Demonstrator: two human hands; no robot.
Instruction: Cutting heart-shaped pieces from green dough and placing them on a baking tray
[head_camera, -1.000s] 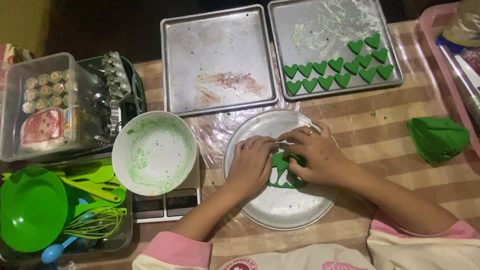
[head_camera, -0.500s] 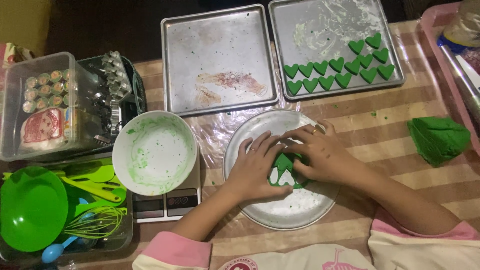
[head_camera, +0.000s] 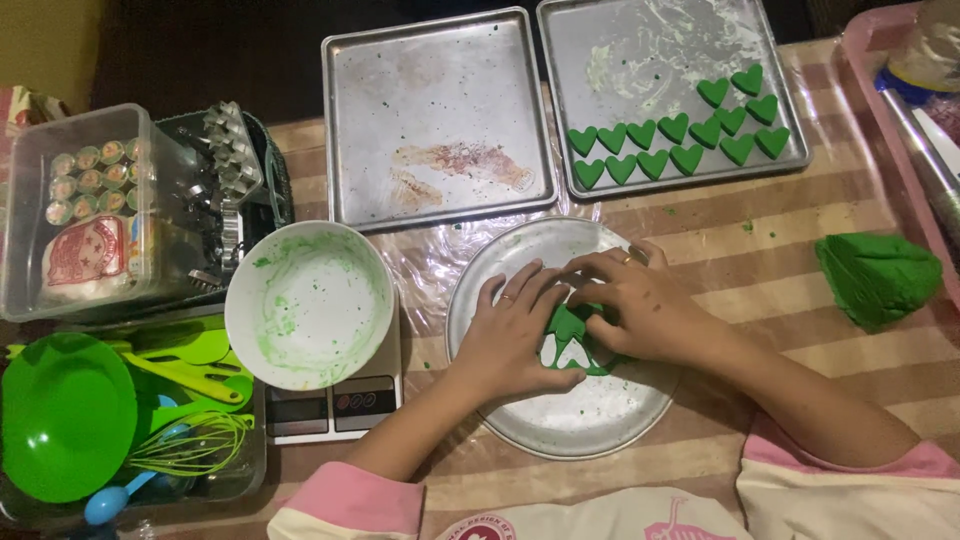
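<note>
The green dough sheet (head_camera: 570, 335) lies on the round metal plate (head_camera: 590, 420), with two heart-shaped holes showing in it; most of the sheet is hidden under the hands, so its full outline cannot be made out. The left hand (head_camera: 515, 335) rests flat on the sheet's left part, fingers spread and loosely open. The right hand (head_camera: 640, 315) covers the sheet's right part with fingers bent down; whether it pinches the dough or a cutter cannot be told.

Beyond the plate stand two square baking trays. The left tray (head_camera: 440, 115) carries only smears. The right tray (head_camera: 690, 40) holds twelve green dough hearts (head_camera: 653, 163) in rows. To the right of the plate one lump of green dough (head_camera: 878, 278) sits on the striped counter (head_camera: 740, 250). To the left of the plate one white bowl (head_camera: 308, 305), streaked green inside, stands on a kitchen scale (head_camera: 330, 410). Farther left are one clear box (head_camera: 85, 210) of small items, a green plate (head_camera: 65, 415), and a green whisk (head_camera: 190, 445) among utensils too tangled to count. A pink tray (head_camera: 890, 70) is cut off at the right edge.
</note>
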